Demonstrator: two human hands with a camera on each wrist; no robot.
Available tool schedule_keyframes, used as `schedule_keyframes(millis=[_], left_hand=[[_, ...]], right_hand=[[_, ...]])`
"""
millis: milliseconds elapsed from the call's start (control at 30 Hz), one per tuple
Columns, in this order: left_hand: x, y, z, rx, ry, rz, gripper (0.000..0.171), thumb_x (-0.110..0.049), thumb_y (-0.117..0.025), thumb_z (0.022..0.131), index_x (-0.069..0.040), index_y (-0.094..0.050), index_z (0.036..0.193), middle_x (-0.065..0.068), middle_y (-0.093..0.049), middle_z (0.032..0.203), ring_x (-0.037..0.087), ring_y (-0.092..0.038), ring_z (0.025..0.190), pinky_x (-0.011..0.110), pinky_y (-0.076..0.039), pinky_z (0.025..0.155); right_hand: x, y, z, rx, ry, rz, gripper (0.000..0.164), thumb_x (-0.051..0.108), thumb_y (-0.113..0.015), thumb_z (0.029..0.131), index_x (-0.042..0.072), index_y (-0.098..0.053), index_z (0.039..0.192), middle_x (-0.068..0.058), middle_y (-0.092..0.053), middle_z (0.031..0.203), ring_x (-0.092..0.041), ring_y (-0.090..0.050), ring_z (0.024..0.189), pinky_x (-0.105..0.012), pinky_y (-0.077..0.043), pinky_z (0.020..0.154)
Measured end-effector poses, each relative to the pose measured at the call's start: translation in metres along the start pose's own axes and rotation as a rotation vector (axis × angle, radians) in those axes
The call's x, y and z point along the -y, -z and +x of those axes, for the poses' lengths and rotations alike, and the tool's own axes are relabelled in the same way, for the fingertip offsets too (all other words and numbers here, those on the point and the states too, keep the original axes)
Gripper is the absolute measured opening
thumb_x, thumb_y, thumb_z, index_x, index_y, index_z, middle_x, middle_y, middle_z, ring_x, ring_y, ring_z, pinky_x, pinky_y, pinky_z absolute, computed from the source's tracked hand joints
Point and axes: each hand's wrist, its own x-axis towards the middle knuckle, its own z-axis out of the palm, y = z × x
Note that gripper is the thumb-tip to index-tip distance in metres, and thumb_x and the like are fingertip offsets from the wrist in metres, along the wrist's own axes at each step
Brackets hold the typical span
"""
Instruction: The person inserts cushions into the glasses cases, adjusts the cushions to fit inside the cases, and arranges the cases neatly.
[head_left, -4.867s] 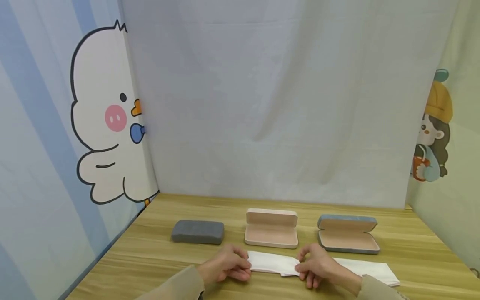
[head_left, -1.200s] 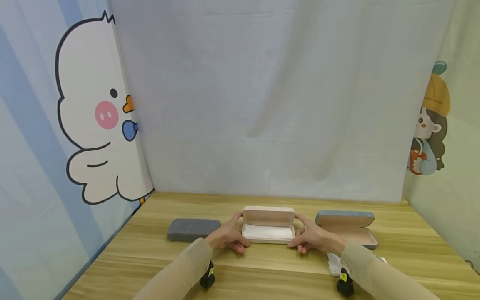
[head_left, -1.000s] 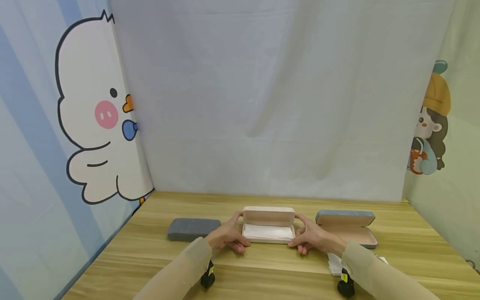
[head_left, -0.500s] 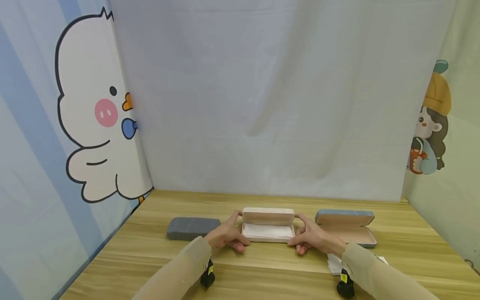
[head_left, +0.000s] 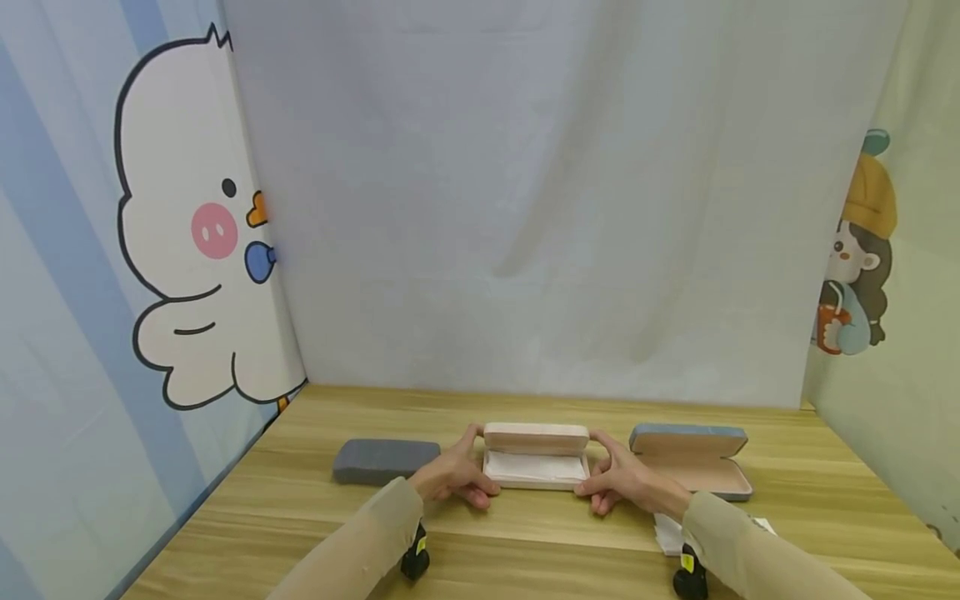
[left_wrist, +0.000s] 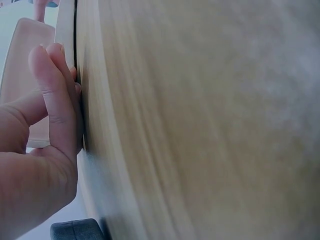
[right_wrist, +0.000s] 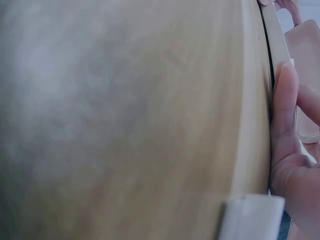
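I have the cream case point(head_left: 536, 442) between my two hands at the centre of the wooden table point(head_left: 547, 554), its base level and its lid raised, leaning over the back. My left hand point(head_left: 457, 477) grips the left end, thumb at the front corner, forefinger up at the lid; my right hand point(head_left: 624, 479) grips the right end likewise. Each grip is spread only to the depth of the case. Inside lies a folded white cloth point(head_left: 536, 468). A closed grey case point(head_left: 386, 461) sits left; an open blue case point(head_left: 686, 444) right. A second cloth point(head_left: 668, 534) lies partly beneath my right forearm.
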Motion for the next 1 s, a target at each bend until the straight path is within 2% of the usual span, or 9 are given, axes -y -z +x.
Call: schedule_keyframes(millis=[733,1000], left_hand=[[-0.0005,-0.001,0.0013,-0.011,0.006,0.017,0.078,0.014,-0.069,0.079,-0.017,-0.022,0.133,0.014,-0.064,0.068,0.013,-0.059,0.044,0.024,-0.055,0.045],[-0.0002,-0.0015,0.0008,-0.016,0.015,0.028,0.074,0.014,-0.068,0.08,-0.015,-0.021,0.13,0.014,-0.065,0.068,0.013,-0.059,0.043,0.023,-0.054,0.044]], right_hand=[[0.0,0.0013,-0.0008,0.0,0.011,0.0,0.109,0.005,-0.072,0.085,0.004,0.014,0.152,-0.01,-0.066,0.077,-0.012,-0.064,0.053,-0.028,-0.059,0.053],[-0.0004,0.0001,-0.0013,-0.001,0.005,-0.004,0.106,0.005,-0.071,0.085,0.006,0.011,0.152,-0.011,-0.066,0.078,-0.012,-0.064,0.054,-0.028,-0.059,0.054]])
